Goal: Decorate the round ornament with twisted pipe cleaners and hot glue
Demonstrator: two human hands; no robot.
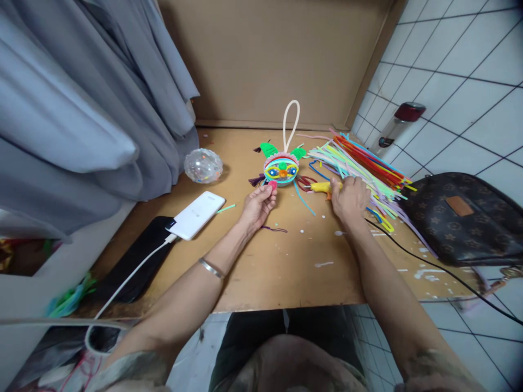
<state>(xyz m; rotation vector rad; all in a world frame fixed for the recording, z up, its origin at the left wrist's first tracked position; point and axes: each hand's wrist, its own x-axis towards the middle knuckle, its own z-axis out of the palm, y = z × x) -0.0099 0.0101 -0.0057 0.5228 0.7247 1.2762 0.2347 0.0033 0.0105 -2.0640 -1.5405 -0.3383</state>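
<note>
My left hand (260,206) pinches a small pinkish-red piece (272,185) between thumb and fingertips, just below the lion-head ornament (281,167). The ornament has green ears, blue-and-white eyes, an orange nose and a white loop (285,128) rising from its top. Whether the red piece touches it, I cannot tell. To the right, my right hand (352,200) is wrapped round a yellow glue gun (321,187), its nozzle pointing left toward the ornament. A black cord (425,261) runs off at the right. Dark purple tassels (256,179) lie at the ornament's left side.
Many coloured pipe cleaners (363,163) are heaped at the back right, beside a brown patterned bag (466,218). A clear ball (203,165), a white power bank (199,215) with its cable and a black phone-like slab (134,261) lie left. A grey curtain (93,98) hangs there.
</note>
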